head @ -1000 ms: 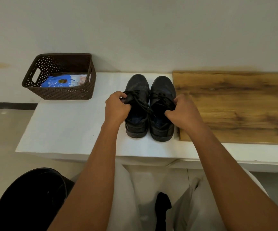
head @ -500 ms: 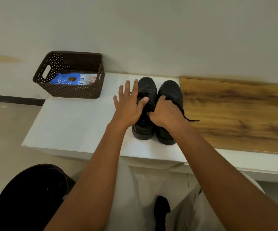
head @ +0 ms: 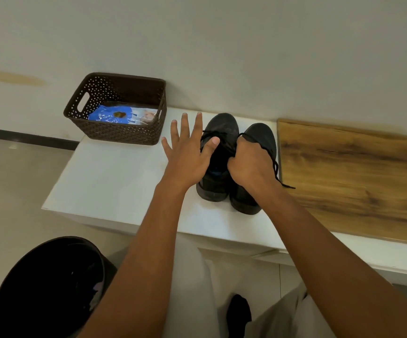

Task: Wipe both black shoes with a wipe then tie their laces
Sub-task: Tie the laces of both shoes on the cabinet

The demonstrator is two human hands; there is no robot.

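Note:
Two black shoes stand side by side on the white tabletop [head: 114,181], toes toward the wall. My left hand [head: 187,152] is spread flat, fingers apart, at the left side of the left shoe [head: 222,128], with its thumb over the laces. My right hand [head: 248,162] is closed over the opening of the right shoe [head: 261,135], gripping its lace. One loose lace end [head: 286,185] trails right onto the wooden board. A blue pack of wipes [head: 111,116] lies in the brown basket [head: 114,132].
The brown woven basket stands at the table's back left by the wall. A wooden board [head: 358,176] covers the table's right part. A black bin [head: 48,286] stands on the floor at lower left. My light trousers and a dark sock show below.
My left hand let go of the left shoe's lace and spread open beside it. My right hand moved inward over the right shoe, and a lace end now lies on the board.

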